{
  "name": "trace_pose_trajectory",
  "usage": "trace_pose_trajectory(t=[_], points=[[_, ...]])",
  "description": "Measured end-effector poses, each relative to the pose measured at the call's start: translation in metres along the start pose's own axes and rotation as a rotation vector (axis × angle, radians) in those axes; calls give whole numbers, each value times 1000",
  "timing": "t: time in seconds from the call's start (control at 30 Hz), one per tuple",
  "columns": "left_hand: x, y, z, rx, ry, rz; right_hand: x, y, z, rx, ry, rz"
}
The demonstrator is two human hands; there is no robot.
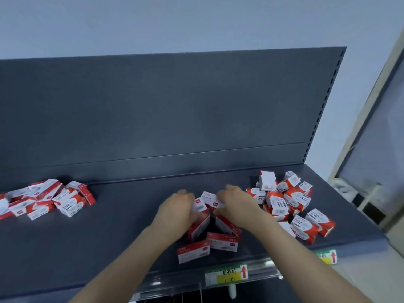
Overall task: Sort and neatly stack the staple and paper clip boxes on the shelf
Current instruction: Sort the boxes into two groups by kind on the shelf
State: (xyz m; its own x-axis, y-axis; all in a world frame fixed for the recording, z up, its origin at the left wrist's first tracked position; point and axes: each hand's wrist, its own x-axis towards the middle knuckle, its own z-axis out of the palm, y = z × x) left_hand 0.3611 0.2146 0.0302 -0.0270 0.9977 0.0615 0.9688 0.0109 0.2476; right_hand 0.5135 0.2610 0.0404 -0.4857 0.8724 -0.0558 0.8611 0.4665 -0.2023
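Boxes being handled on a dark grey shelf [105, 232].
Near the front edge's middle, the middle boxes [222, 240] are being gripped by curled fingers of the left hand [178, 206] and right hand [237, 205], seemingly one box apiece. A left pile [48, 200] and right pile [288, 200] are being borne at the shelf's ends, under a grey back panel [175, 106] and pale wall [153, 22].

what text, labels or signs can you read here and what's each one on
No words can be read.
Red up arrow: on the middle tag; its handwriting is too blurred.
Red up arrow: on the right tag; the rest is blurred.
Print and barcodes on the middle boxes, left pile and right pile: too small to read.
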Motion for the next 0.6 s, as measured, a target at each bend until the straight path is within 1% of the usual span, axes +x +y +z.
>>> trace_pose_trajectory(t=[0.1,0.2,0.4,0.6], points=[[-4,8,11,50,-89,4,-8,2,9,8,7,-12],[-6,8,21,74,-121,13,-11,1,10,17,30,-26],[-9,6,25,93,-105,50,-15,-5,18,1,38,-48],[-19,6,13,75,-103,99,-9,-1,21,-50,21,-19]])
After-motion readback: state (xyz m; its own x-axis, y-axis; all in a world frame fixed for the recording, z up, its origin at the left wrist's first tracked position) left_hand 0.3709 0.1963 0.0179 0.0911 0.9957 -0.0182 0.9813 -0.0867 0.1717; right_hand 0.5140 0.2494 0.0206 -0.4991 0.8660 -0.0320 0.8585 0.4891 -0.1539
